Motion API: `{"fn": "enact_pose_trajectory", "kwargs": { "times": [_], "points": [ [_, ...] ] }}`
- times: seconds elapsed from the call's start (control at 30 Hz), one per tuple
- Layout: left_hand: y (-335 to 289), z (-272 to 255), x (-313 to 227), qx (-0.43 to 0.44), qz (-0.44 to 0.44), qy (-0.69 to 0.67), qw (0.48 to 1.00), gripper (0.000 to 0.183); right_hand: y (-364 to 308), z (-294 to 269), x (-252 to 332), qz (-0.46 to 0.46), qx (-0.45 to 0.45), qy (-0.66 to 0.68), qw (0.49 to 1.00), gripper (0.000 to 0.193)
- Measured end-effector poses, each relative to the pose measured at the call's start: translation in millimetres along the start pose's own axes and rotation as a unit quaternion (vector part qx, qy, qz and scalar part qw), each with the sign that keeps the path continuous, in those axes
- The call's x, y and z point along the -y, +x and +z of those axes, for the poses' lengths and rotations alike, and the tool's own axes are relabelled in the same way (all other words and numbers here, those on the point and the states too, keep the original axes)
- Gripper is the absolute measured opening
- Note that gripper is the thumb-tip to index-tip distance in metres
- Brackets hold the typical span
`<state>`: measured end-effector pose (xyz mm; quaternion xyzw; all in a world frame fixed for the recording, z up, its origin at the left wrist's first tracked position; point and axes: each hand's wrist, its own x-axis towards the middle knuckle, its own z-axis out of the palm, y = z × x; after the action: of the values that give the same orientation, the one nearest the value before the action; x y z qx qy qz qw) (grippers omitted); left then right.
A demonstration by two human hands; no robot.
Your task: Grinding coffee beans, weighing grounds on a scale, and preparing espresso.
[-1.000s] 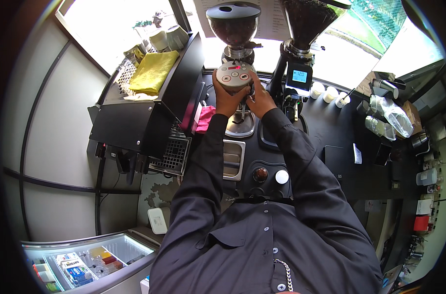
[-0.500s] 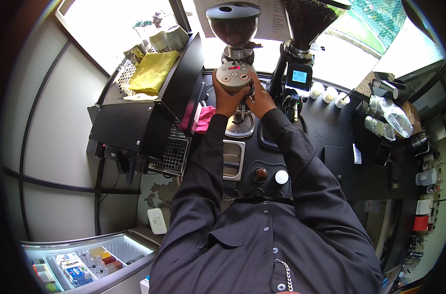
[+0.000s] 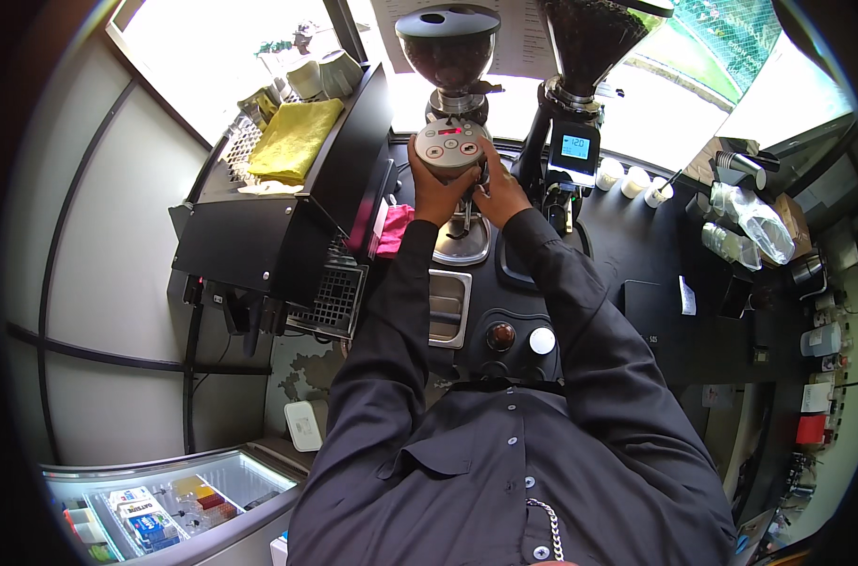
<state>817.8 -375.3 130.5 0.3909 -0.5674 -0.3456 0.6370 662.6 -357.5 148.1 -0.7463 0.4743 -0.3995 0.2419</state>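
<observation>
The coffee grinder at the far middle of the counter has a round grey top with buttons and a small red display. My left hand closes round its left side, the fingers mostly hidden behind it. On the other side, my right hand is pressed against it, one finger reaching up along the edge and the others bent below. Behind the panel stands the grinder's bean hopper with a dark lid. Under my hands lies its metal tray.
To the left is a black espresso machine with a yellow cloth and cups on top. A second grinder stands right of my hands. Nearer are a steel container and a tamper. White cups line the window side.
</observation>
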Motion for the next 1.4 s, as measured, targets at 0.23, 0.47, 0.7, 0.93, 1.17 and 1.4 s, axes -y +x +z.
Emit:
{"fn": "enact_pose_trajectory", "kwargs": {
  "times": [0.23,0.47,0.7,0.93,1.17,1.4],
  "points": [
    [-0.3,-4.2,0.2,0.001,0.002,0.008,1.000,0.126,-0.3,1.7,3.7,0.002,0.006,0.006,1.000,0.091],
    [-0.2,-2.4,2.7,0.000,0.002,0.015,1.000,0.127,-0.2,0.8,1.5,0.011,0.008,0.006,1.000,0.090],
    [2.1,0.0,6.4,0.001,-0.001,-0.008,1.000,0.127,0.6,1.4,-2.8,-0.017,-0.013,-0.001,1.000,0.091],
    [1.3,-3.5,7.7,0.001,0.007,0.008,1.000,0.127,0.3,1.5,0.7,0.002,-0.001,0.006,1.000,0.092],
    [2.1,-1.5,6.8,0.003,0.005,-0.002,1.000,0.127,1.0,2.1,-2.4,-0.005,-0.008,-0.008,1.000,0.093],
    [0.2,-2.7,3.1,0.002,-0.004,0.009,1.000,0.127,-0.1,-2.2,6.2,0.025,0.020,0.011,0.999,0.094]
  ]
}}
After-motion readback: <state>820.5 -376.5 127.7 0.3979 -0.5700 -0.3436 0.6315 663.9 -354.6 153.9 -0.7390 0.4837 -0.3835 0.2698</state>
